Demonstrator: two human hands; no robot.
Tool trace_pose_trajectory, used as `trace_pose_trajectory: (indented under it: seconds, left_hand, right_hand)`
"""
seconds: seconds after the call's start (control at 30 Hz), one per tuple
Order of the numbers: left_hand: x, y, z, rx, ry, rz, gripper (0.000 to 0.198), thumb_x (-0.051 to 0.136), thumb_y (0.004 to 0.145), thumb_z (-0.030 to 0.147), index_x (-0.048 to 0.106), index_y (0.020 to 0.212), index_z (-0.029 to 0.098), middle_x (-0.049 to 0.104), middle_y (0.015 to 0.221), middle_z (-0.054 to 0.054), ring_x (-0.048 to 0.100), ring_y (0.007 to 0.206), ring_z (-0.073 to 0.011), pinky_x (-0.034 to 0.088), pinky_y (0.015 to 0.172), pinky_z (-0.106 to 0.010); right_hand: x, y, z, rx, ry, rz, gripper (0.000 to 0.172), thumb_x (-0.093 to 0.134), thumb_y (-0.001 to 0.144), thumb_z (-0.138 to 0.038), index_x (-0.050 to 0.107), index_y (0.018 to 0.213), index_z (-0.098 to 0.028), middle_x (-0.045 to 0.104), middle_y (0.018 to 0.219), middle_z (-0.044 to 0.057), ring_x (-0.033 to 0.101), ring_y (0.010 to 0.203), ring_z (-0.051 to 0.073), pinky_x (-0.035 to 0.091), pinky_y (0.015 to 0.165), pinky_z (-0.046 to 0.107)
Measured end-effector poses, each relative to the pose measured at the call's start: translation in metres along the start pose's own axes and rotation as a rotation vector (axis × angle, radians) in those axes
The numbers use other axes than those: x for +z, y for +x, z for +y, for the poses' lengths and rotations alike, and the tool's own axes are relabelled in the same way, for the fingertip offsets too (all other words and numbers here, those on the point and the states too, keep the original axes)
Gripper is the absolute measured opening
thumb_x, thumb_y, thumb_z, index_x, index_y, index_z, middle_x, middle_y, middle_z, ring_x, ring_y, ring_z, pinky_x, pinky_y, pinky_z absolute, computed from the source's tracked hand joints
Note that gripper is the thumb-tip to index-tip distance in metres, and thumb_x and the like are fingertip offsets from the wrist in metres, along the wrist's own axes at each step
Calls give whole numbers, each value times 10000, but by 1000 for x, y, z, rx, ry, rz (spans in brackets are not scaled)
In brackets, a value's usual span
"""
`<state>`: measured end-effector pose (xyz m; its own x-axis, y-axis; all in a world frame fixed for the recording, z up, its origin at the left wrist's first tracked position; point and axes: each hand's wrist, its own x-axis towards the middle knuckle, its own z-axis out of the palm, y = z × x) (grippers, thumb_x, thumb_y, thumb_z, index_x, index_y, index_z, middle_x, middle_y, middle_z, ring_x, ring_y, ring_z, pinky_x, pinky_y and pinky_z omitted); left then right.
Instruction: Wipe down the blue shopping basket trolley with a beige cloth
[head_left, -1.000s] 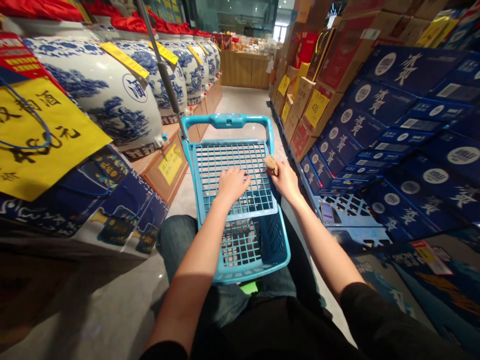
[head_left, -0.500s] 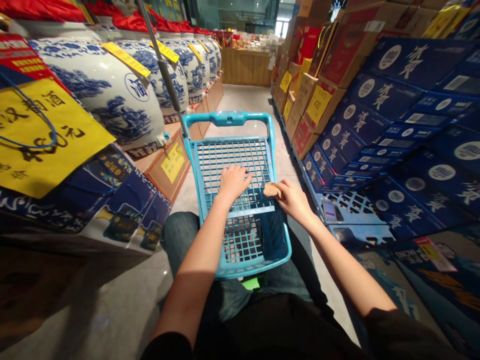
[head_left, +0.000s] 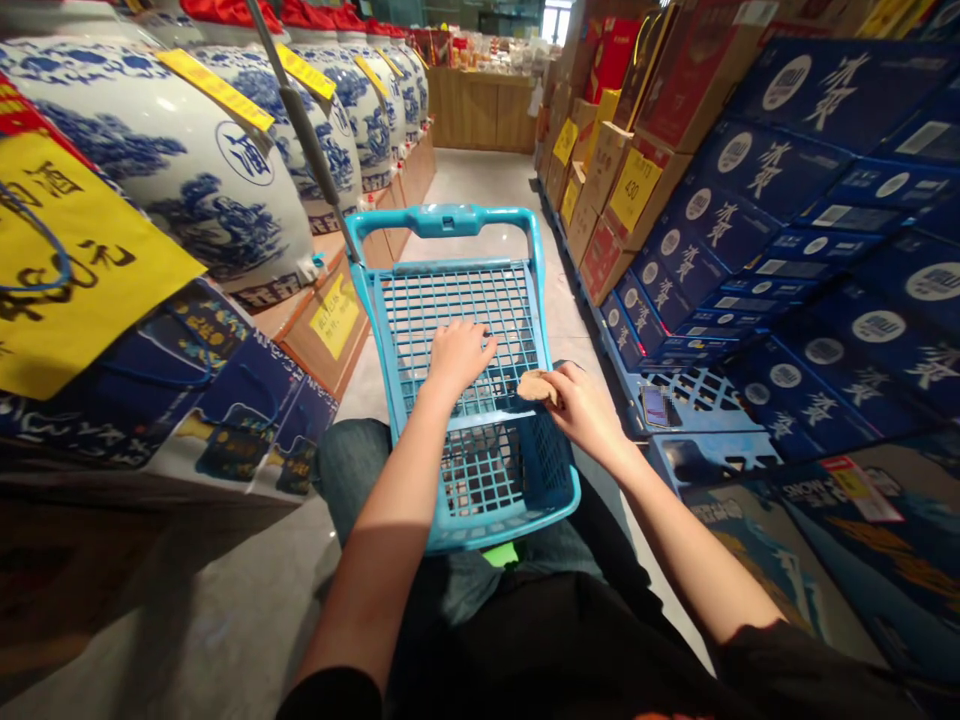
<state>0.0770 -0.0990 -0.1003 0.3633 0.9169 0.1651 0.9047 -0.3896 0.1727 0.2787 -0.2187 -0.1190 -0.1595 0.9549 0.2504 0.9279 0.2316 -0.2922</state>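
A blue plastic shopping cart (head_left: 556,300) with a grid back and a basket stands between my knees. My left hand (head_left: 456,358) lies on the grid back, palm down with fingers stretched out, and holds nothing. Pinched in my right hand (head_left: 581,402) is a crumpled tan cloth (head_left: 538,386), at the right side of the cart just above the basket rim. Part of the cloth is hidden by my fingers. A grey rod (head_left: 307,130) rises from the cart's upper left corner.
Blue-and-white jars (head_left: 247,220) with red covers line the left, behind a yellow price sign (head_left: 97,290). Stacked blue boxes (head_left: 780,160) and a blue pallet (head_left: 705,400) with a phone-like object (head_left: 658,406) flank the right. A wooden counter (head_left: 480,110) is far ahead.
The view has shifted slightly, so the surroundings sit higher and further left. My right hand and the cloth have moved slightly left against the cart. My left hand stays on the grid.
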Motion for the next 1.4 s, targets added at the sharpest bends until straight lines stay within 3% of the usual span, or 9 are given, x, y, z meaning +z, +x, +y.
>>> trace_pose_trajectory:
  seconds: [0.13, 0.4, 0.5, 0.63, 0.87, 0.97, 1.07, 1.27, 1.4]
  left_hand:
    - [2, -2, 0, 11, 2, 16, 441, 420, 1093, 371, 732, 1307, 146, 746, 1299, -178, 617, 1281, -364, 471, 1071, -507]
    - [2, -1, -4, 35, 42, 5, 449, 403, 1099, 370, 714, 1339, 151, 741, 1303, -174, 609, 1304, -358, 454, 1089, -501]
    - [2, 0, -5, 36, 34, 2, 442, 410, 1101, 379, 719, 1327, 157, 747, 1295, -165, 613, 1296, -353, 458, 1090, -496]
    - [4, 1, -7, 40, 18, 12, 422, 436, 1095, 392, 734, 1302, 177, 755, 1270, -154, 621, 1274, -350, 468, 1072, -488]
    - [5, 1, -5, 34, 14, 1, 424, 431, 1102, 373, 732, 1307, 156, 752, 1290, -164, 611, 1301, -356, 465, 1085, -500]
    - [3, 0, -3, 32, 20, 0, 438, 428, 1108, 370, 722, 1331, 134, 742, 1316, -176, 611, 1319, -359, 456, 1116, -508]
    - [2, -1, -3, 26, 35, 7, 432, 437, 1107, 369, 726, 1325, 134, 742, 1315, -176, 617, 1319, -353, 458, 1125, -499]
    - [7, 0, -8, 39, 28, 60, 392, 466, 1099, 390, 743, 1286, 185, 761, 1280, -144, 643, 1279, -331, 480, 1102, -482]
    - [9, 1, -12, 49, 7, 70, 380, 483, 1099, 381, 746, 1283, 176, 770, 1255, -135, 654, 1265, -320, 483, 1104, -476]
  right_hand:
    - [1, 1, 4, 1, 13, -21, 297, 623, 958, -193, 744, 1226, -231, 684, 1078, 84, 663, 998, 242, 482, 768, 299]
    - [18, 106, 12, 71, 20, 152, 329, 570, 1053, -287, 694, 1338, -177, 683, 1210, 133, 641, 1112, 277, 503, 889, 341]
    - [19, 127, 10, 127, 12, 191, 349, 530, 1067, -265, 675, 1366, -157, 667, 1249, 156, 622, 1147, 292, 503, 940, 379]
    - [21, 112, 7, 126, 22, 172, 356, 499, 1038, -198, 684, 1339, -162, 655, 1224, 160, 616, 1127, 298, 502, 937, 395]
    - [16, 32, 0, -34, -68, 43, 329, 547, 991, -198, 719, 1272, -195, 683, 1105, 133, 623, 998, 279, 478, 824, 355]
    - [15, 33, 3, -43, -95, 43, 330, 551, 1002, -204, 717, 1286, -203, 698, 1093, 126, 629, 978, 270, 465, 794, 342]
    - [16, 69, 9, 10, -94, 117, 316, 539, 1039, -264, 711, 1294, -191, 706, 1135, 140, 630, 1028, 284, 466, 800, 342]
    - [9, 176, 14, 124, -143, 191, 306, 502, 1075, -276, 728, 1232, -143, 708, 1191, 185, 619, 1035, 286, 445, 842, 345]
    - [5, 211, 15, 132, -167, 191, 337, 447, 1090, -232, 721, 1257, -127, 695, 1238, 211, 625, 1070, 285, 433, 880, 353]
